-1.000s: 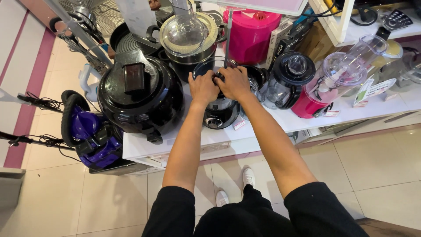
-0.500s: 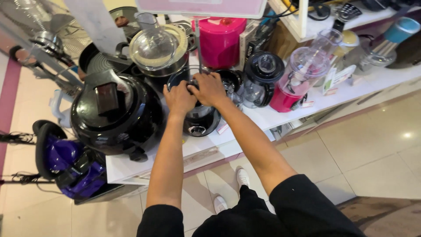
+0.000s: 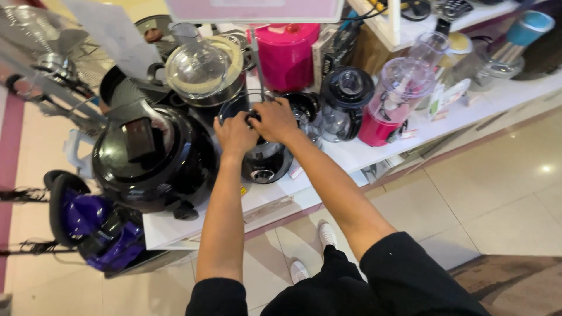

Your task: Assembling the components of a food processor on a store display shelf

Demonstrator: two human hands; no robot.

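White display shelf (image 3: 351, 155) runs from 8 o'clock up to 2 o'clock, crowded with kitchen appliances. Largest item: a round black cooker (image 3: 153, 158) at 9 o'clock. Behind it, at 11 o'clock, a pot with glass lid (image 3: 202, 70). A pink container (image 3: 285, 52) stands at 12 o'clock; a pink-based blender (image 3: 391, 105) at 2 o'clock. At centre sits the small black blender (image 3: 266, 158), upright on the shelf. Left hand (image 3: 234, 133) is closed over its top rim; right hand (image 3: 274, 120) grips the same rim just beside it, knuckles touching. Judgement: the work in hand is seating or twisting the top part. The next move calls for opposed turning force with the base kept steady.
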